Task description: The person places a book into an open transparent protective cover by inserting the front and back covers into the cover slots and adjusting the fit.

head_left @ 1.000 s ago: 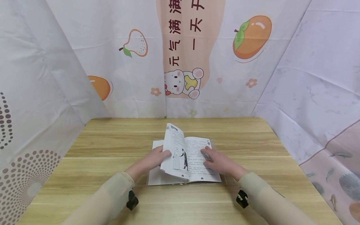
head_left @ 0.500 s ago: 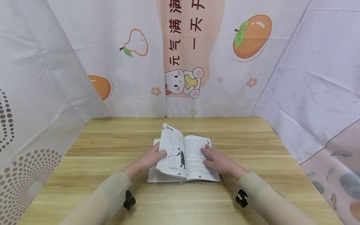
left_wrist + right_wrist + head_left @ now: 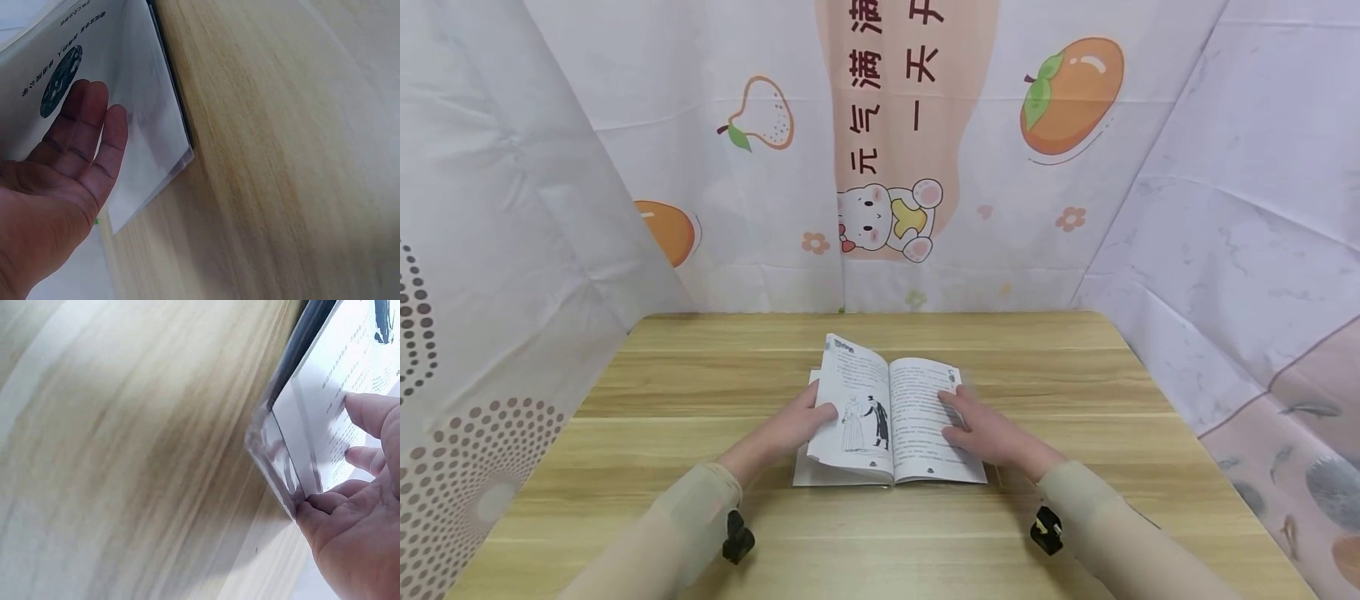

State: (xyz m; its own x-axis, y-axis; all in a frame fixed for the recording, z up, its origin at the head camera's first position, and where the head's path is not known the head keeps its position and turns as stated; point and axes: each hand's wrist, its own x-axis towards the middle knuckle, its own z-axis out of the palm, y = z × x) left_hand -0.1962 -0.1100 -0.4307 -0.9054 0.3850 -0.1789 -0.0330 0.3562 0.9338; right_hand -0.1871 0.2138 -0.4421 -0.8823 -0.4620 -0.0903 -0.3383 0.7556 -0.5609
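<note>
The raised white paper pages point(image 3: 850, 371) have tipped a bit more to the left, and the bare left hand point(image 3: 792, 425) has gone that way too. So the open white paper book point(image 3: 892, 417), with black print and a see-through plastic cover point(image 3: 274, 449), seems to be opening wider. The left hand pinches the raised pages by their outer edge, thumb in front and nearly straight fingers behind. The bare right hand point(image 3: 991, 433) has stayed put, loosely spread, resting on the printed right page point(image 3: 919, 421) near its outer edge; it doesn't seem to grip it. The book is on the light brown, wood-look tabletop point(image 3: 715, 387), between the 2 hands and touching both.
</note>
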